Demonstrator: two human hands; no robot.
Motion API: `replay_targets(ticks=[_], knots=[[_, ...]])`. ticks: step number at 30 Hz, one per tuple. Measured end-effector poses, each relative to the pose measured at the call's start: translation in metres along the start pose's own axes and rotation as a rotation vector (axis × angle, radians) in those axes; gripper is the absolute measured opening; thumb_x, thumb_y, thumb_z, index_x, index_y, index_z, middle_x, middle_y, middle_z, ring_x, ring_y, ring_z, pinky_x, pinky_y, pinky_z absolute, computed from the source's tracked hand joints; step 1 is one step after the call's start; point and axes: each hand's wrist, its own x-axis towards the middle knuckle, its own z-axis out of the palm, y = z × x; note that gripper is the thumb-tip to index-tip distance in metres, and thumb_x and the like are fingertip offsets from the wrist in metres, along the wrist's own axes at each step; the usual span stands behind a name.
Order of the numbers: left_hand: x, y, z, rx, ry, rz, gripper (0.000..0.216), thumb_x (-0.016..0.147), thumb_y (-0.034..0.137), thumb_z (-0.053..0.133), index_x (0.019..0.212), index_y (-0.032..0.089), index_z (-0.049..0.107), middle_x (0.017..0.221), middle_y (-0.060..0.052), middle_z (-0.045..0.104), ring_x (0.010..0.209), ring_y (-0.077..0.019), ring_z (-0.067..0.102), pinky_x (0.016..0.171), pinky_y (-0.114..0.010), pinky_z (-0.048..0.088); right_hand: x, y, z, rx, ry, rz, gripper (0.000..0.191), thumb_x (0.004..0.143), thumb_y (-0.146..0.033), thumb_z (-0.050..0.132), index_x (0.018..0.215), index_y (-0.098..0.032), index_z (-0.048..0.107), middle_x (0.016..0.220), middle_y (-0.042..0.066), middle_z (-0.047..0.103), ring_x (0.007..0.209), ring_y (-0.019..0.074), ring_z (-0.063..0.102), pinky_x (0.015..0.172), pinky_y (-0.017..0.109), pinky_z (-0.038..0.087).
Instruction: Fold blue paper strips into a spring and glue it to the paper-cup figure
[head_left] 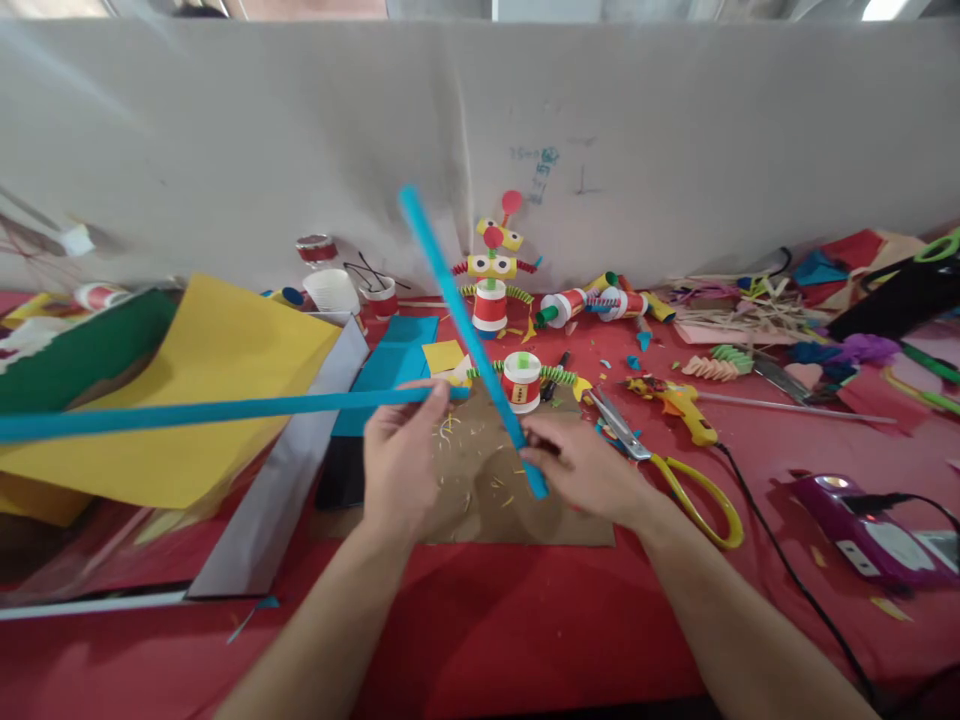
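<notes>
My left hand [401, 455] pinches one end of a long blue paper strip [187, 412] that runs off to the left edge. My right hand [581, 465] grips a second blue paper strip [457, 310] near its lower end; that strip slants up and to the left. Both hands hover over a brown cardboard sheet [487, 500] littered with small paper clippings. Just beyond them stands a small red-and-white paper cup figure [521, 380] with green coiled arms.
Yellow paper sheets [217, 380], a grey sheet [277, 490] and blue paper [394, 370] lie left. A taller cup robot [491, 275] stands by the back wall. Yellow-handled scissors [675, 470], a yellow glue gun [679, 400], a purple device [862, 525] with cables and paper scraps lie right.
</notes>
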Motion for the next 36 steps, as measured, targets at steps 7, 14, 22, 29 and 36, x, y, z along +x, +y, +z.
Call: replay_targets(ticks=[7,14,22,29,36], knots=[[0.013,0.008,-0.009,-0.085,0.045,0.137,0.012,0.064,0.022,0.076,0.070,0.019,0.067,0.065,0.004,0.061,0.058,-0.0062,0.053,0.059,-0.020,0.044,0.007,0.009,0.028,-0.378,-0.205,0.168,0.029,0.088,-0.023,0.048,0.116,-0.021,0.055,0.100,0.009,0.068,0.091,0.0219,0.063,0.073,0.029,0.044],[-0.004,-0.011,0.006,-0.005,-0.234,-0.205,0.019,0.061,0.026,0.078,0.074,0.015,0.070,0.070,-0.002,0.068,0.065,-0.0123,0.062,0.066,-0.026,0.049,-0.014,0.011,-0.006,-0.595,0.041,0.143,0.028,0.091,-0.029,0.041,0.111,-0.022,0.060,0.110,0.008,0.065,0.096,0.0206,0.062,0.080,0.030,0.045],[-0.017,-0.023,0.009,0.160,-0.459,-0.371,0.022,0.066,0.028,0.074,0.083,0.016,0.066,0.073,-0.004,0.070,0.068,-0.0163,0.066,0.064,-0.028,0.051,-0.035,0.088,-0.122,-0.671,0.417,0.908,0.017,0.067,-0.018,0.064,0.082,-0.011,0.065,0.089,0.019,0.067,0.094,0.0333,0.061,0.074,0.037,0.045],[-0.010,-0.042,0.008,0.298,-0.550,-0.456,0.011,0.064,0.020,0.071,0.070,0.015,0.063,0.062,-0.003,0.064,0.062,-0.0146,0.064,0.059,-0.026,0.050,-0.034,0.098,-0.130,-0.427,0.430,0.957,0.010,0.068,-0.017,0.058,0.061,-0.019,0.051,0.046,-0.005,0.044,0.043,0.0113,0.045,0.043,0.022,0.032],[0.016,-0.008,-0.013,0.551,-0.820,-0.298,0.012,0.063,0.026,0.071,0.071,0.019,0.066,0.069,-0.002,0.067,0.071,-0.0168,0.063,0.068,-0.029,0.049,-0.079,0.042,-0.103,0.093,0.424,0.643,0.035,0.064,-0.018,0.063,0.096,-0.022,0.049,0.081,0.000,0.061,0.063,0.0131,0.059,0.054,0.023,0.045]])
